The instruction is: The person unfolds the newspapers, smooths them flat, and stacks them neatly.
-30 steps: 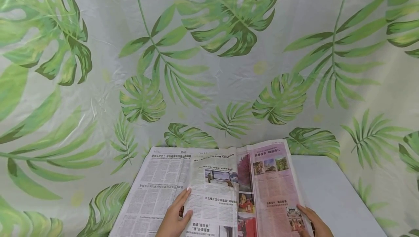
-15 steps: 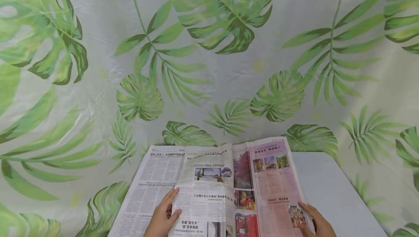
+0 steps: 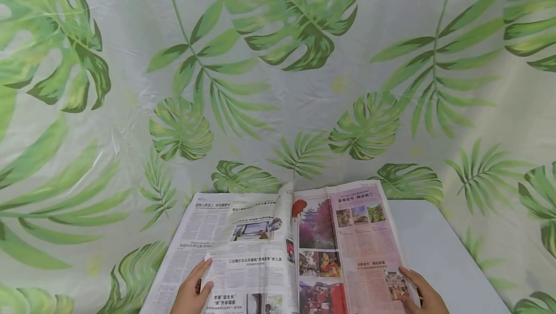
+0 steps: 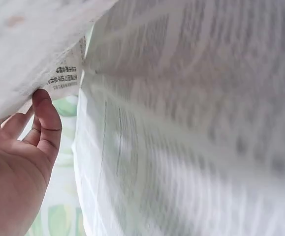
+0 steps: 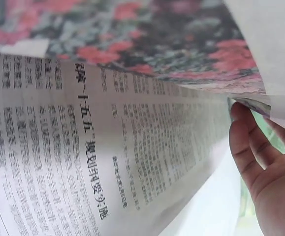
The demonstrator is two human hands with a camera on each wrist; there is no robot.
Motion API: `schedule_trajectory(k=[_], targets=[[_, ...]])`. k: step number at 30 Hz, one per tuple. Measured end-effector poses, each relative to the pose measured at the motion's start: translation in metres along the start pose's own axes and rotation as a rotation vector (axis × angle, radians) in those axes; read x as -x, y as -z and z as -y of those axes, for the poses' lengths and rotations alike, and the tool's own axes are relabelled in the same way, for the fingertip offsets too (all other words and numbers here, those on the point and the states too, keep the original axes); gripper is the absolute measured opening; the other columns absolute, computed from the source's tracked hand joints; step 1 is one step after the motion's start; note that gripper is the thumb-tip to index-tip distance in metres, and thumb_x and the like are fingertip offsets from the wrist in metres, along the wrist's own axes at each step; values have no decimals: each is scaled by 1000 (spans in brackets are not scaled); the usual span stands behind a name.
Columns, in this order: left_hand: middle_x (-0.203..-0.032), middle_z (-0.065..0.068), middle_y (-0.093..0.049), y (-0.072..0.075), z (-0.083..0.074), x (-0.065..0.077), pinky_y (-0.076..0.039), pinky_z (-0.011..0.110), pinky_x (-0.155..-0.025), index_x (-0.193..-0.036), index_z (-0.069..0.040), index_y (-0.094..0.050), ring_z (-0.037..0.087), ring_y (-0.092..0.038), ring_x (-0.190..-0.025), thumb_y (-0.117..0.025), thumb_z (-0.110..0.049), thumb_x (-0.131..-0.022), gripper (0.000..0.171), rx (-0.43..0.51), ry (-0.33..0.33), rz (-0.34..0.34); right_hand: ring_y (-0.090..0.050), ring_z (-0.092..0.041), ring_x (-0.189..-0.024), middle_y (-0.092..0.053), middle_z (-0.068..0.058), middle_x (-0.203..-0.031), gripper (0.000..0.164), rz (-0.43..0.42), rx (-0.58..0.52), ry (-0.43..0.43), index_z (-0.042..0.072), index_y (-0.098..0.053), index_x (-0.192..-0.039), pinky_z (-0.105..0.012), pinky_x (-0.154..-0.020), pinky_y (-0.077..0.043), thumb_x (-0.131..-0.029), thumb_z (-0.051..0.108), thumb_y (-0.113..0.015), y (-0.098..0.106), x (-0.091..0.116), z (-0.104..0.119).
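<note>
An open newspaper [image 3: 367, 246] fills the lower middle of the head view, with a pink-tinted page on its right side. My left hand [image 3: 192, 291] pinches the left edge of a loose page [image 3: 247, 275], which lies over the left-hand sheet and curls up near the centre fold. In the left wrist view, thumb and fingers of the left hand [image 4: 24, 169] meet at that page's edge. At the newspaper's right margin, my right hand [image 3: 423, 294] grips the paper between thumb and fingers. The right wrist view shows the right hand [image 5: 275, 172] at the edge, beside a raised flower-printed sheet [image 5: 147, 44].
Under the newspaper is a white table [image 3: 438, 251], its bare surface showing at the right. Behind it hangs a pale curtain [image 3: 299, 97] printed with green leaves.
My left hand has drawn the page leftward, uncovering more colour photos beside the centre fold. The right hand has stayed at the right margin, shifting only slightly.
</note>
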State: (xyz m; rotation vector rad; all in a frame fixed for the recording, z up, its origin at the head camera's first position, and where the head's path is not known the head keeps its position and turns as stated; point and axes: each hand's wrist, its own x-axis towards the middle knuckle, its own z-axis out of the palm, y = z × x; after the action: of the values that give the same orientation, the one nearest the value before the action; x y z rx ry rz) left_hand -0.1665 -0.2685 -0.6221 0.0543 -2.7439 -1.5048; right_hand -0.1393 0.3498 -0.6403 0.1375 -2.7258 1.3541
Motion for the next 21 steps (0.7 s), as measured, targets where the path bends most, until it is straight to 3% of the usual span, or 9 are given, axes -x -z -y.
schedule_trajectory(k=[8,10,14,18,21], targets=[[-159,36,-31,20,14,2,-49,22,-61,-156,-4,-43,4,-51,-65,-69,3,-87,74,-52,11,1,-55,11,-93,-36,28,-131,64,-13,88,7,-1,-47,-148,-24,-66,-54,-96,24,-73,6,-1,-6],[-159,36,-31,25,16,2,-48,22,-61,-156,-5,-43,8,-52,-66,-67,4,-88,73,-71,24,4,-57,9,-92,-33,33,-131,64,-19,91,17,-2,-47,-148,-23,-66,-54,-96,23,-74,6,-1,-8],[-157,39,-32,34,17,3,-52,23,-70,-154,-6,-46,17,-66,-89,-67,6,-89,69,-120,28,9,-58,6,-91,-26,47,-125,63,-27,66,32,-3,-45,-147,-23,-64,-53,-94,16,-74,6,0,-13],[-156,38,-34,42,21,4,-54,22,-74,-152,-3,-48,19,-68,-97,-67,5,-90,65,-159,27,-10,-55,11,-91,-27,48,-127,62,-52,75,80,-4,-46,-145,-21,-64,-52,-92,10,-75,4,1,-20],[-158,36,-34,47,23,3,-55,22,-77,-151,-1,-49,27,-68,-106,-66,4,-92,62,-172,26,-18,-56,10,-90,-27,48,-128,62,-73,101,113,-4,-47,-144,-20,-64,-51,-91,9,-76,3,1,-26]])
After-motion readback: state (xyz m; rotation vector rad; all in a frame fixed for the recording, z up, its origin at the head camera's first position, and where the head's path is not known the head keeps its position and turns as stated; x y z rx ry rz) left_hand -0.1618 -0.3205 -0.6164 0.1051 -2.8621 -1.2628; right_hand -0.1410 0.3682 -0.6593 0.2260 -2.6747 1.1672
